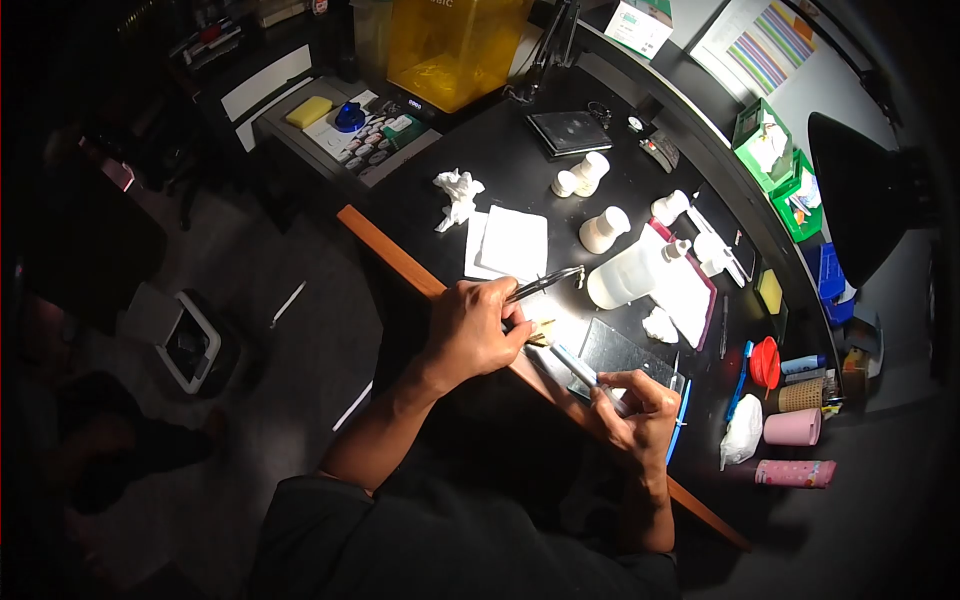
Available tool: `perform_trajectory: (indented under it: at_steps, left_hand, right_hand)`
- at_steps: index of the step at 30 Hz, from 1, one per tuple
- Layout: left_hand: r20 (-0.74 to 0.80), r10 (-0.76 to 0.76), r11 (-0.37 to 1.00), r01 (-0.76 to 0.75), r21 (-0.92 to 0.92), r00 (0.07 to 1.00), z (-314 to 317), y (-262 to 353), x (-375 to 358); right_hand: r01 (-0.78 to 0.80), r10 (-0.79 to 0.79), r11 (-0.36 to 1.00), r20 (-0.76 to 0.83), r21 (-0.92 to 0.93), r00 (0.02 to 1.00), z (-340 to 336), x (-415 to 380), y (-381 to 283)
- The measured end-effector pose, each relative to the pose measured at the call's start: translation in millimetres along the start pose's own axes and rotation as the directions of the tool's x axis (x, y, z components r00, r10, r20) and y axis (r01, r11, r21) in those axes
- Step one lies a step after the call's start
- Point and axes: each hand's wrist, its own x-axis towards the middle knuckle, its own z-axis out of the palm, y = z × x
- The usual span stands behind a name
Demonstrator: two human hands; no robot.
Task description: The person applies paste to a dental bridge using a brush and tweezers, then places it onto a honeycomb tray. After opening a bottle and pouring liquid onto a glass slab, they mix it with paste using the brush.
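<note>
My left hand [475, 335] is closed around a dark, slender tool like tweezers [545, 284], whose tip points right over the desk. A small yellowish piece [542, 332] shows right at this hand's fingertips. My right hand [640, 412] grips a pale, pen-shaped tool [574, 366], slanting toward the yellowish piece. Under and beyond the tool lies a glassy dark plate [625, 350]. White paper sheets [514, 243] lie just past my left hand, and a large translucent white bottle [622, 277] is beyond the tweezers' tip.
Small white bottles [604, 230] and a crumpled tissue [458, 198] are farther back. To the right are a red bowl [765, 362], a pink cup [792, 428] and a black lamp [860, 200]. A wooden edge [390, 250] borders the desk; a yellow transparent box [455, 50] stands behind.
</note>
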Motion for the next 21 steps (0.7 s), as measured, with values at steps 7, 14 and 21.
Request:
perform_trajectory:
  at_steps: [7, 14, 21]
  left_hand:
    - [-0.035, 0.023, 1.000, -0.024, -0.007, 0.999, 2.8, -4.9, -0.3]
    - [-0.021, 0.007, 1.000, -0.007, 0.005, 1.000, 1.5, -1.0, -0.5]
    - [-0.048, 0.027, 1.000, -0.027, 0.000, 0.999, 3.9, -3.0, -0.4]
  right_hand:
    - [-0.016, 0.017, 1.000, -0.073, 0.006, 0.997, 1.1, 4.4, 6.5]
    - [0.038, -0.041, 0.999, -0.068, -0.036, 0.997, 5.9, 9.9, 10.4]
    - [0.016, -0.016, 1.000, -0.058, 0.001, 0.998, 3.8, 8.2, 12.2]
